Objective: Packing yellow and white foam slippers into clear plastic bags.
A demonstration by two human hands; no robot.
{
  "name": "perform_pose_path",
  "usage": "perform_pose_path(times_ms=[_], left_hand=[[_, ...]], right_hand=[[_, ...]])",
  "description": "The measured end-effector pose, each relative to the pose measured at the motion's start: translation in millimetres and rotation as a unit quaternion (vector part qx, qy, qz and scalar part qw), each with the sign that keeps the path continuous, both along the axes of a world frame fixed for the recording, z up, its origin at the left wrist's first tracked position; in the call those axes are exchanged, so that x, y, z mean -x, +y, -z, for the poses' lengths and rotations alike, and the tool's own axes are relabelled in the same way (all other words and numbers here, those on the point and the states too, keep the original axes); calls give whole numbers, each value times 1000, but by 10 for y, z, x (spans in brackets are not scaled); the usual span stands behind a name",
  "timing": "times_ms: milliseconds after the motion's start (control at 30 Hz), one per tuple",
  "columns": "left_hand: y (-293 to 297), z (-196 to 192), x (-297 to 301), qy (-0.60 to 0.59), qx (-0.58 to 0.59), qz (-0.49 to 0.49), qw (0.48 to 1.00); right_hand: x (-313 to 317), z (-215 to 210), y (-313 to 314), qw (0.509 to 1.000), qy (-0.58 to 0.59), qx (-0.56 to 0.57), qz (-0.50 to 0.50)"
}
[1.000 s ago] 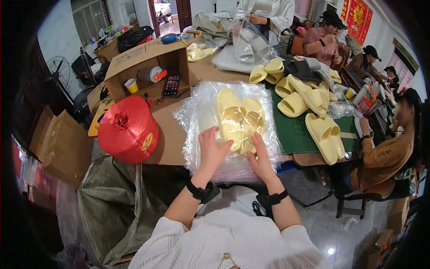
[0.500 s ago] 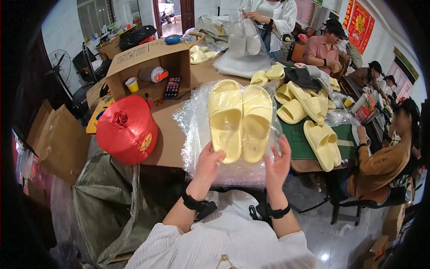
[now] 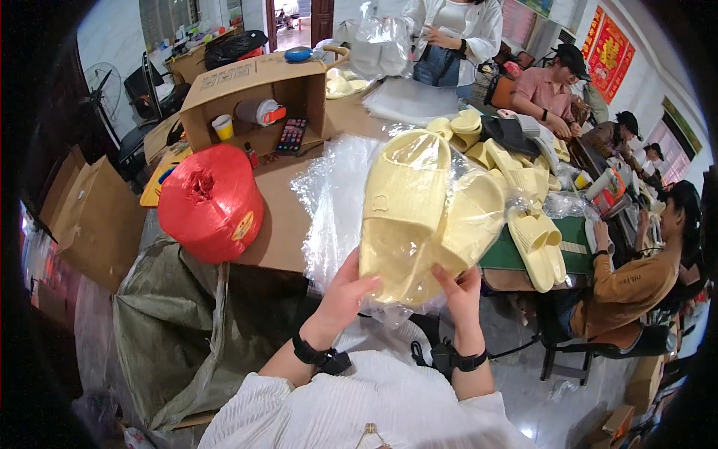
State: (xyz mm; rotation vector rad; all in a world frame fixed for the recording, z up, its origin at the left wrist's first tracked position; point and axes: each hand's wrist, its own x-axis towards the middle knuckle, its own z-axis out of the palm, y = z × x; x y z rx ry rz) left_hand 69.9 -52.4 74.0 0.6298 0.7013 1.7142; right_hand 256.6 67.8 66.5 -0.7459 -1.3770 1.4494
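We hold a pair of pale yellow slippers (image 3: pixel 426 217) in a clear plastic bag (image 3: pixel 336 202) above the desk (image 3: pixel 280 224); the left hand (image 3: pixel 345 293) and right hand (image 3: pixel 460 295) both keep a closed grip on it.

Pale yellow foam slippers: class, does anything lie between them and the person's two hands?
Yes. A clear plastic bag wraps the pale yellow foam slippers, so the left hand and right hand grip them through its film.

The pale yellow slippers (image 3: pixel 426 217) look like soft matt foam, wrapped in a thin, glossy, crinkled clear plastic bag (image 3: pixel 336 202). The red twine spool (image 3: pixel 211 202) shines faintly. The box (image 3: pixel 247 86) is dull brown cardboard; the bench (image 3: pixel 280 224) is matt brown.
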Motion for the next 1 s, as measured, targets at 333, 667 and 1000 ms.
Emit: perform_pose_path(times_ms=[333, 667, 1000], left_hand=[[-306, 83, -5, 198, -21, -53, 979], [-2240, -729, 1807, 558, 241, -603, 517], [-3112, 762, 2496, 502, 648, 58, 570]], right_hand=[[-87, 306, -222, 993, -74, -42, -86], [-199, 457, 410, 960, -226, -153, 66], [-49, 628, 375, 955, -256, -148, 23]])
